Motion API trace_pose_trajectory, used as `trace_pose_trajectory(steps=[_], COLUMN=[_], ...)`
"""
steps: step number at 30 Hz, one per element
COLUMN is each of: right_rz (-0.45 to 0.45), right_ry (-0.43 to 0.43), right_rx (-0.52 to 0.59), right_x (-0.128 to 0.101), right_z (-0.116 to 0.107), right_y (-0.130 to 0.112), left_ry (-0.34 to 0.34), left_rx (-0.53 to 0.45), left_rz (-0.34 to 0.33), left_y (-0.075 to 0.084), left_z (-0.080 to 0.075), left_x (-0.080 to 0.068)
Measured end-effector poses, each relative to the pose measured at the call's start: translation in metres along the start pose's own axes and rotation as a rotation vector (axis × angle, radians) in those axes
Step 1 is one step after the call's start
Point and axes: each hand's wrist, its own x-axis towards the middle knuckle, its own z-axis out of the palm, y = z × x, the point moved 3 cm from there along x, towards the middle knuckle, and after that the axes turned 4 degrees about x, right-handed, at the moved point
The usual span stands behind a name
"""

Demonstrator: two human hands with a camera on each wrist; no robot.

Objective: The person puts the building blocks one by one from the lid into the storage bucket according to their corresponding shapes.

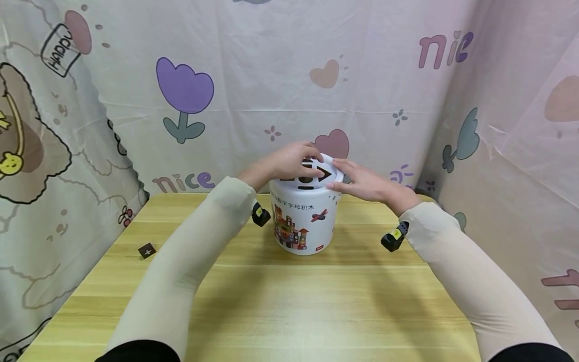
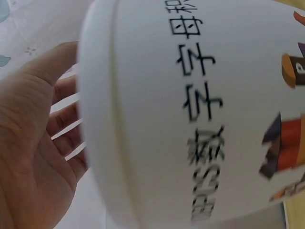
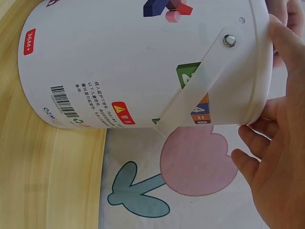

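Observation:
A white bucket (image 1: 304,221) printed with toy blocks and Chinese characters stands upright on the wooden table. Its white lid (image 1: 332,174) has black shapes on top, an arrow-like triangle among them. My left hand (image 1: 296,160) is over the lid's left side, fingers loosely bent above the shapes; in the left wrist view the rim partly hides its fingertips. At the right edge, my right hand (image 1: 364,182) rests against the lid with thumb and forefinger spread along the rim. The right wrist view shows its other fingers loosely bent beside the rim (image 3: 262,71).
A small dark square block (image 1: 147,250) with a plus sign lies on the wooden table (image 1: 289,306), at the left. Printed cloth (image 1: 267,65) hangs behind and along both sides. A white strap handle (image 3: 195,83) hangs on the bucket's side, fixed by a rivet.

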Motion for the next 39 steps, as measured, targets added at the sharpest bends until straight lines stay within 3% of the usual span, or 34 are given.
trace_pose_trajectory(steps=[8, 16, 24, 36, 39], right_rz=[-0.005, -0.023, -0.019, -0.014, -0.015], right_ry=[0.008, 0.021, 0.013, 0.020, 0.024], right_rx=[0.009, 0.010, -0.001, -0.013, -0.015], right_x=[0.000, 0.000, 0.000, 0.002, 0.002], right_z=[0.001, 0.001, 0.001, 0.001, 0.002], right_y=[0.000, 0.001, 0.001, 0.001, 0.001], left_ry=[0.051, 0.101, 0.152, 0.151, 0.144], left_rx=[-0.065, -0.073, -0.055, -0.028, -0.022], left_rz=[-0.060, -0.098, -0.120, -0.195, -0.240], left_y=[-0.013, -0.031, -0.051, -0.087, -0.100], left_z=[-0.014, -0.022, -0.028, -0.032, -0.029], left_x=[-0.034, -0.068, -0.112, -0.174, -0.191])
